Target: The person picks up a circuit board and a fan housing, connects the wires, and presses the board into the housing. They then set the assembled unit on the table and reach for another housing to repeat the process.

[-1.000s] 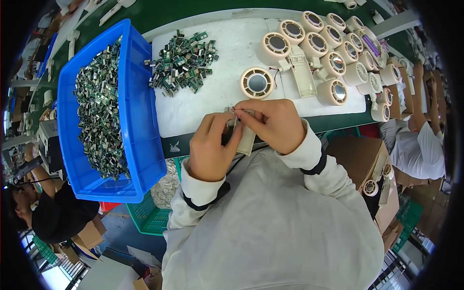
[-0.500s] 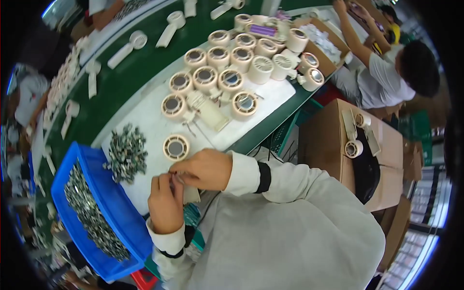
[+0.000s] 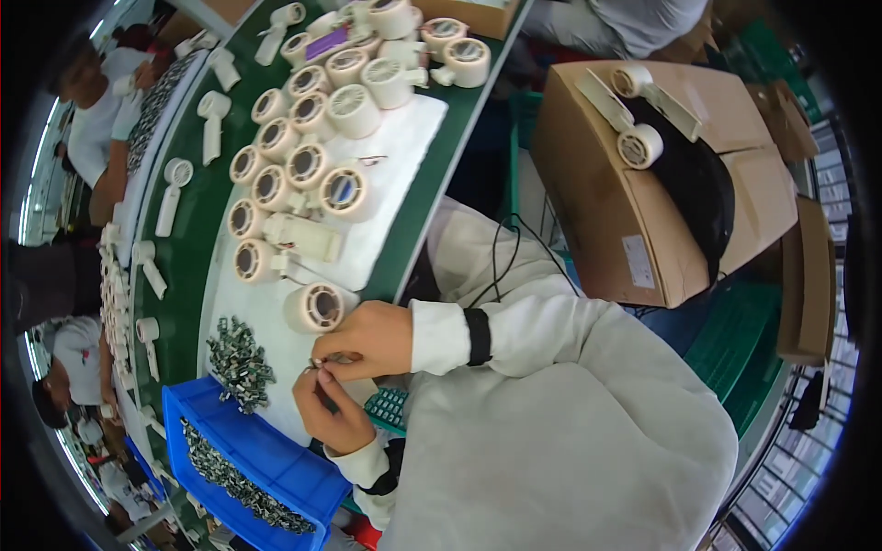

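My right hand (image 3: 369,342) and my left hand (image 3: 333,413) meet fingertip to fingertip, both closed in a pinch. Between them is a tiny shiny part (image 3: 316,363), too small to name and mostly covered by fingers. Just beyond my right hand lies a cream round fan head (image 3: 317,307) with a dark centre. A loose heap of small metallic parts (image 3: 239,364) rests on the white sheet (image 3: 390,174) left of my hands. Nearer me, a blue bin (image 3: 266,450) holds many more such parts.
Several cream fan heads (image 3: 306,163) crowd the sheet beyond my hands, around a pale open handle shell (image 3: 308,237). Handheld fans lie along the green belt (image 3: 195,220) at left. A cardboard box (image 3: 588,184) stands at right, with loose cables beside it. Other people work nearby.
My view has swung, so the bench appears turned and shifted left, with more of the cardboard box showing. My hands stay pinched together at the fingertips, and the tiny shiny part now shows.
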A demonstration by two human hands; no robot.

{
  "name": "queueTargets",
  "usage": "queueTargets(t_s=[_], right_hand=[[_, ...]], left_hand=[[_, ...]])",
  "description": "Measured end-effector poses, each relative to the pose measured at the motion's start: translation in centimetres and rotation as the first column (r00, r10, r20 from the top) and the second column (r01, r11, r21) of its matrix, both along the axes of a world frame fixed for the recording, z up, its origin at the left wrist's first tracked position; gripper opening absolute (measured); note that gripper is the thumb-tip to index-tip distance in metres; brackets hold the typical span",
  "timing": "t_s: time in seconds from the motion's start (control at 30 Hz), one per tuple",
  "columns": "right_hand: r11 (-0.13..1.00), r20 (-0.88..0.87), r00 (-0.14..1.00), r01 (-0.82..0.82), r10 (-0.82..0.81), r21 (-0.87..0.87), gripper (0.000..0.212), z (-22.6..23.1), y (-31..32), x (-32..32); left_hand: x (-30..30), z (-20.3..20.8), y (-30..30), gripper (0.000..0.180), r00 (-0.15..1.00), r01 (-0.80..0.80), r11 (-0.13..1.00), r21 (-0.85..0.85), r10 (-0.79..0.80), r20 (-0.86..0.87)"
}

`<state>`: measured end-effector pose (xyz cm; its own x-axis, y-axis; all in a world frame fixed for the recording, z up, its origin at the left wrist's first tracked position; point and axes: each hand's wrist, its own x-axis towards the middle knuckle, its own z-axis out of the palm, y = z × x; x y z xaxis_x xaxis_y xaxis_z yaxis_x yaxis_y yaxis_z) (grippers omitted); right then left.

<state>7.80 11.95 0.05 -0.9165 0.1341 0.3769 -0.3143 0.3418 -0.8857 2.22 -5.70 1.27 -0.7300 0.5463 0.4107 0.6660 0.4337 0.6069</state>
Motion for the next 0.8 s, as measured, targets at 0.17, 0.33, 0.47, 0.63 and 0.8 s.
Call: queueTargets(t_s=[0.17,0.33,0.47,0.63,0.8], right_hand=[[0.99,-0.186,0.976,0.124,-0.111,0.062,0.019,-1.5,-0.3,-0.6],[0.924,-0.17,0.984,0.117,-0.058,0.363,0.015,-0.9,0.6,-2.1],[0.891,-0.178,0.983,0.112,-0.036,0.439,0.013,-0.8,0.7,-2.1],[0.938,-0.27,0.959,0.167,-0.083,0.303,0.014,-1.5,0.0,-2.3],[0.917,-0.195,0.976,0.166,-0.1,0.362,0.015,-1.2,-0.5,-2.3]], left_hand=[[0.1,-1.5,0.3,0.018,0.999,0.0,0.994,0.112,-0.005,0.047],[0.8,-1.9,0.8,0.02,0.958,-0.17,0.975,0.142,0.13,0.255],[1.6,-0.9,-0.5,0.024,0.982,-0.179,0.968,0.177,0.165,0.089],[2.6,0.4,-1.1,0.032,0.977,-0.182,0.949,0.257,0.146,0.153],[2.0,0.1,-1.7,0.037,0.945,-0.269,0.913,0.306,0.189,0.267]])
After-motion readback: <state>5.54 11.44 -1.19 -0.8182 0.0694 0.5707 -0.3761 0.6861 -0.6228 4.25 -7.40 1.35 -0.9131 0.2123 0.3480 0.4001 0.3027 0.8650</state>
